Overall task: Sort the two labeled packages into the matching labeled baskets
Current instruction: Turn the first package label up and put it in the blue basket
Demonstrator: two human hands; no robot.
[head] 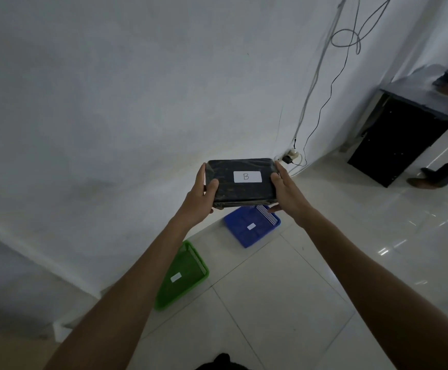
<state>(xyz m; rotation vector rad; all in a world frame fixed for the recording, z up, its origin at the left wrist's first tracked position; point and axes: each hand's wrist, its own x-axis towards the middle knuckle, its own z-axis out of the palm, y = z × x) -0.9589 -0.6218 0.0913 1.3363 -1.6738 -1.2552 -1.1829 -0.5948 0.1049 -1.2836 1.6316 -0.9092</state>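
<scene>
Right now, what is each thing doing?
Black package: held up in the air, B label facing the camera.
Left hand: gripping its left end.
Right hand: gripping its right end.
Blue basket: on the floor, holds nothing.
Green basket: on the floor, holds nothing.

Glossy black film-wrapped package (241, 182), perforated plastic blue basket (247, 231) and green basket (182, 276), shiny floor tiles (284, 289).

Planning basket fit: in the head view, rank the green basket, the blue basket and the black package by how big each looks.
1. green basket, largest.
2. black package and blue basket: they look alike, and the package, held up by both hands, is nearer the camera, so no ranking between them.
</scene>
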